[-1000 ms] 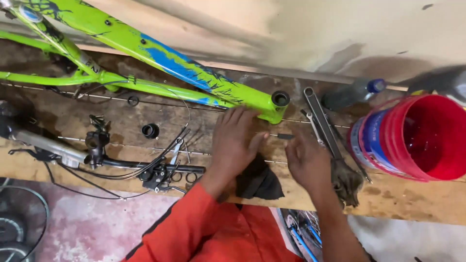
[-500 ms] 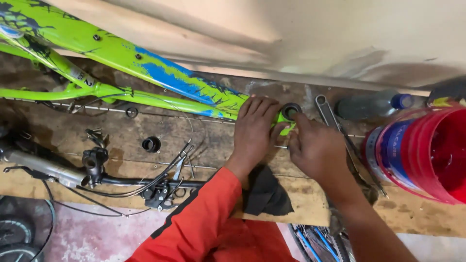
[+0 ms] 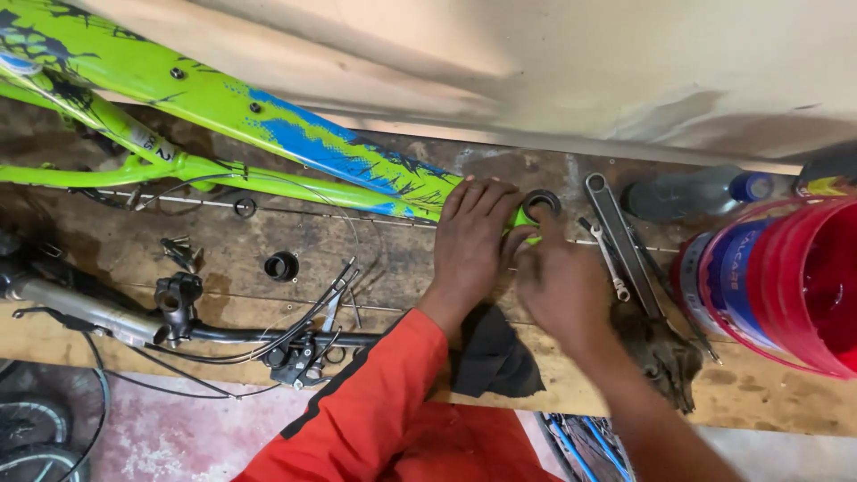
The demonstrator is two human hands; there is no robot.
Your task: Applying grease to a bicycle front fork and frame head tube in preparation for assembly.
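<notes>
Nearest the camera: an orange sleeve [image 3: 357,402] runs up to the left hand; the right forearm is bare.

A black rag [image 3: 495,357] lies on the wooden table [image 3: 223,259] just below the left hand's wrist, and a dirtier brown rag [image 3: 665,353] lies below and right of the right hand. Both sit within easy reach, probably for wiping grease.

Left hand [image 3: 469,241]: palm down, fingers [image 3: 478,198] together and extended, pressing flat on the end of the green and blue bicycle frame [image 3: 268,134]. Judgement: it pins the frame against the table so the tube end stays put. Nothing is enclosed in the hand.

Right hand [image 3: 562,286]: fingers curled loosely, forefinger and thumb reaching up to the black ring [image 3: 541,202] at the frame's open tube end. They touch the ring's lower edge; whether they pinch it or only press on it I cannot tell.

Right of the right fingers: two flat wrenches [image 3: 616,232] lie parallel on the table, handles toward the person. Further right, a red bucket [image 3: 786,286], with a clear bottle [image 3: 687,192] lying above it.

Left of the left fingers: a small black ring part [image 3: 281,265], loose bolts [image 3: 178,252], then a handlebar with cables [image 3: 223,330] near the table's front edge.

Farthest: the frame rests along the table's back edge, by the pale wall [image 3: 536,62].
</notes>
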